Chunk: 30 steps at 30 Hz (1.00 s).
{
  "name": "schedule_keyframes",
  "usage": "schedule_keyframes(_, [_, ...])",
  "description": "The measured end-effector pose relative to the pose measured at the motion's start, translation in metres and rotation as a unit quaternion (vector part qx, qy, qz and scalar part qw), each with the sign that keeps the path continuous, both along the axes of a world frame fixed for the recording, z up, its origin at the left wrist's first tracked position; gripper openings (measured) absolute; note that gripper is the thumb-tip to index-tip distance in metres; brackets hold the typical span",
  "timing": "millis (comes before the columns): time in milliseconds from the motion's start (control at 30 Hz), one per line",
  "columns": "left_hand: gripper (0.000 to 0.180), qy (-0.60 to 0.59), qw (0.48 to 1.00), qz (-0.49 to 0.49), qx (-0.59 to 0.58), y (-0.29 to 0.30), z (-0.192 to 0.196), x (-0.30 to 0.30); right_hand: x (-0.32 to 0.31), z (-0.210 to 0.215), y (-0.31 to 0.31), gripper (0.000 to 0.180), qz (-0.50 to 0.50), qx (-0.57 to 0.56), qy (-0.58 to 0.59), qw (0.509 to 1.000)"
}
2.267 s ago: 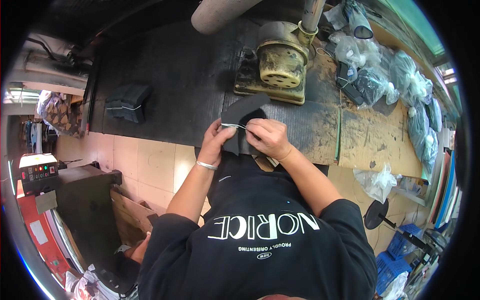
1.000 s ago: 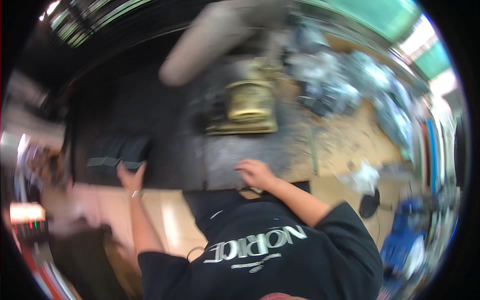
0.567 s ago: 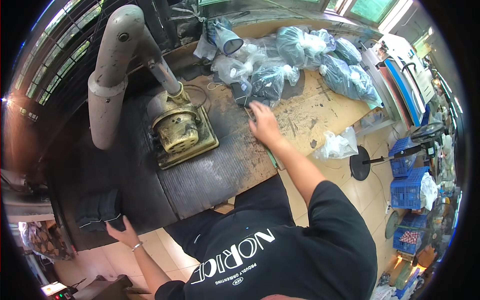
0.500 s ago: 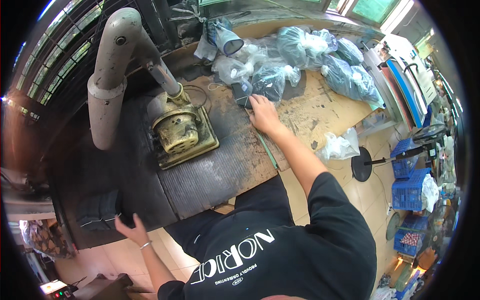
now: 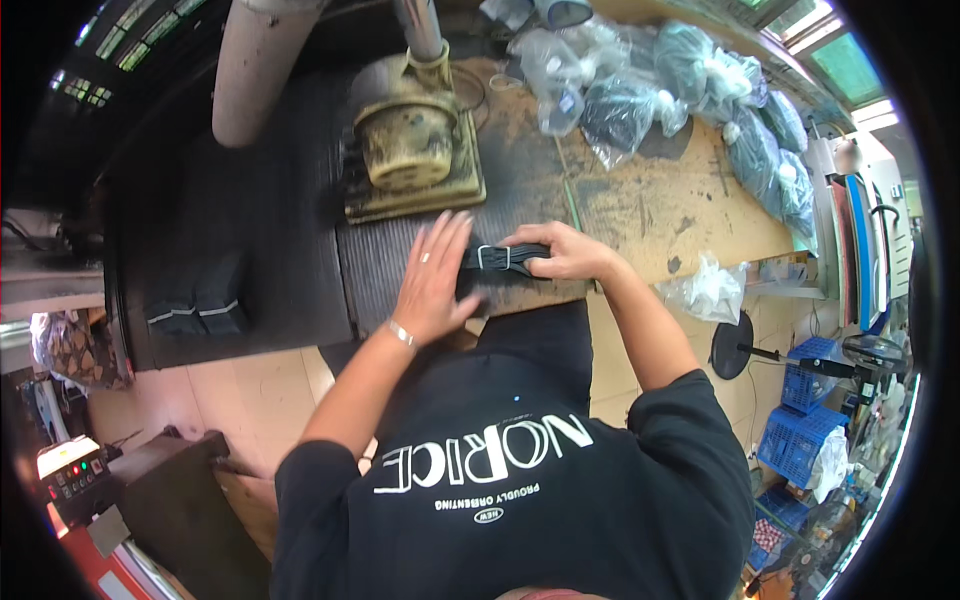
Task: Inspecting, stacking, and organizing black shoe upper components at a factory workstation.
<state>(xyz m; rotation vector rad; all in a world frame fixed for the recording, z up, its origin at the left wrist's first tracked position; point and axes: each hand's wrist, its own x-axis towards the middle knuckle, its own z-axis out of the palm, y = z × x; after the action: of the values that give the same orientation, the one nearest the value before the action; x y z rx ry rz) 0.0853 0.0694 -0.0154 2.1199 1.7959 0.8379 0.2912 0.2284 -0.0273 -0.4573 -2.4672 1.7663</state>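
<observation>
A small bundle of black strips (image 5: 494, 259), with thin whitish bands around it, is at the front of the dark, ridged worktop (image 5: 390, 270). My right hand (image 5: 570, 252) grips its right end, fingers over the top and thumb at the near side. My left hand (image 5: 431, 285) lies at the bundle's left end, fingers stretched out and thumb apart. Its fingers cover part of that end, so whether they press on it is hard to tell. Two more black bundles (image 5: 205, 297) with pale bands sit side by side at the worktop's left.
Beyond my hands stands a worn cream machine (image 5: 410, 145) under a grey pipe (image 5: 265, 70). Knotted clear plastic bags with dark contents (image 5: 630, 105) crowd the back right. A crumpled white bag (image 5: 712, 288) lies at the right edge, near a black fan (image 5: 872, 352) and blue crates (image 5: 803, 440).
My right hand has brought the black bundle from near the bags toward me. My left hand has moved from beside the left bundles to this one. The view has shifted.
</observation>
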Motion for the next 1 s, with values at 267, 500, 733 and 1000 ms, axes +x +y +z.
schedule_keyframes(267, [0.046, -0.153, 0.981, 0.080, -0.091, 0.010, -0.063, -0.003, -0.032, 0.001, -0.054, 0.023, -0.226, 0.321, 0.086, 0.916])
schedule_keyframes(500, [0.046, -0.032, 0.982, 0.176, -0.058, 0.015, -0.052, 0.023, -0.059, -0.005, -0.092, 0.010, -0.316, 0.392, 0.039, 0.863])
schedule_keyframes(733, [0.056, 0.006, 0.983, 0.180, -0.032, 0.010, -0.069, 0.023, -0.058, -0.005, -0.092, 0.008, -0.311, 0.411, 0.060, 0.855])
schedule_keyframes(1000, [0.063, -0.016, 0.992, 0.116, -0.041, 0.016, -0.045, 0.005, 0.001, 0.026, -0.063, 0.020, -0.186, 0.012, -0.035, 0.982])
